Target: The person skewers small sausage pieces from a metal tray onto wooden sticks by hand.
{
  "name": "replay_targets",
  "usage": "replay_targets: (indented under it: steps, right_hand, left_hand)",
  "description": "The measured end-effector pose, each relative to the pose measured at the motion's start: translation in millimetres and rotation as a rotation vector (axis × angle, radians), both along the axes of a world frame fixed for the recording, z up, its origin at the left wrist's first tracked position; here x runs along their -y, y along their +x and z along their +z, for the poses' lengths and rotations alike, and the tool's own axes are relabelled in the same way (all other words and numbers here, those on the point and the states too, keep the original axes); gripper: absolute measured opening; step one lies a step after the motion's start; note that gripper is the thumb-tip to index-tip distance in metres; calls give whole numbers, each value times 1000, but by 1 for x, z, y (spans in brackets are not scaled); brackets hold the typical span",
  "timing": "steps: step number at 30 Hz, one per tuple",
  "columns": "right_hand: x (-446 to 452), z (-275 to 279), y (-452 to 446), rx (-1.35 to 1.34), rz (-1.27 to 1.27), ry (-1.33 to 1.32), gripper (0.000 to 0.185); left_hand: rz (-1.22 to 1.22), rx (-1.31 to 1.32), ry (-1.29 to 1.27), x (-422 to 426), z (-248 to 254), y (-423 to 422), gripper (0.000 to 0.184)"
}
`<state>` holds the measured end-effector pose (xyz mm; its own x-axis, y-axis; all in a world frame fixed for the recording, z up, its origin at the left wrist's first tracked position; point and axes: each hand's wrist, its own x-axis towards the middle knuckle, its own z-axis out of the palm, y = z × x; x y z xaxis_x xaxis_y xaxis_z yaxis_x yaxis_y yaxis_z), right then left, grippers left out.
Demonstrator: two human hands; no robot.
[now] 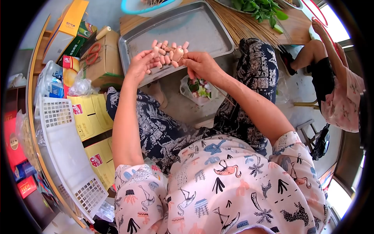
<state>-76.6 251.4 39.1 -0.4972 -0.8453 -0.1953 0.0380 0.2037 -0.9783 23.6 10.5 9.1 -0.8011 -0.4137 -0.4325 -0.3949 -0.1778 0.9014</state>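
Note:
Over the near edge of a metal tray (134,43), pink sausages (167,58) with splayed, cut ends hang bunched between my hands. My left hand (141,67) pinches the left side of the bunch with thumb and fingers. At the right side, my right hand (204,67) is closed with its fingertips against a sausage. A thin bamboo skewer (227,97) seems to run back beneath my right wrist; its grip is partly hidden by the fingers. Below the hands, a plastic bag (196,91) with green and pink scraps sits between my legs.
Many loose bamboo skewers (233,25) and leafy greens (261,8) lie right of the tray. A blue-rimmed basin (150,9) stands behind it. At left are a cardboard box (105,58) with red scissors (92,54) and a white plastic basket (68,148). Another person (339,78) sits at right.

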Motion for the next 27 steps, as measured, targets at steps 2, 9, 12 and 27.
replay_targets:
  steps: [2, 9, 12, 27]
  right_hand:
    - [-1, 1, 2, -43, 10, 6, 20]
    - [1, -4, 6, -128, 57, -21, 21]
    - [2, -5, 7, -166, 71, -11, 21]
    - [3, -5, 9, -208, 80, -27, 22]
  left_hand:
    - [56, -197, 249, 4, 2, 1, 29]
    - [39, -257, 384, 7, 6, 2, 26]
    - [71, -257, 402, 8, 7, 3, 27]
    - [87, -336, 401, 6, 7, 1, 26]
